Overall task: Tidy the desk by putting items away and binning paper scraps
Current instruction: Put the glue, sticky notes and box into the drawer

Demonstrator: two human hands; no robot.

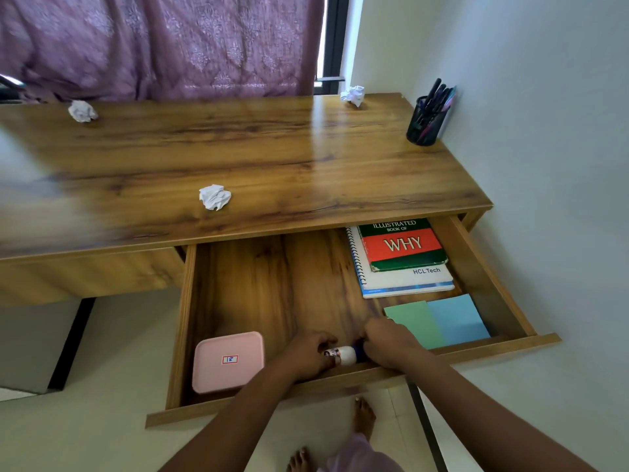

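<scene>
Head view shows a small white bottle (343, 355) with a dark cap lying on its side at the front edge of the open drawer (238, 284), held at both ends. The left hand (308, 354) has its fingers curled onto the labelled end; the right hand (388, 345) closes over the cap end. Whether it is being set down or its cap tightened I cannot tell.

Around it in the drawer sit a pink lidded box (227, 362) in the front left corner, green and blue paper pads (439, 321) at the front right, and a red-and-green book (403, 245) on a spiral notebook (405, 279) at the back right.

Putting away looks nearly done. On the desktop (272, 148) remain three crumpled paper balls: near the front edge (214, 196), at the back left (82, 111), and at the back right (353, 94). A pen holder (426, 124) stands in the back right corner. Binning seems wholly left; no bin is in view.
</scene>
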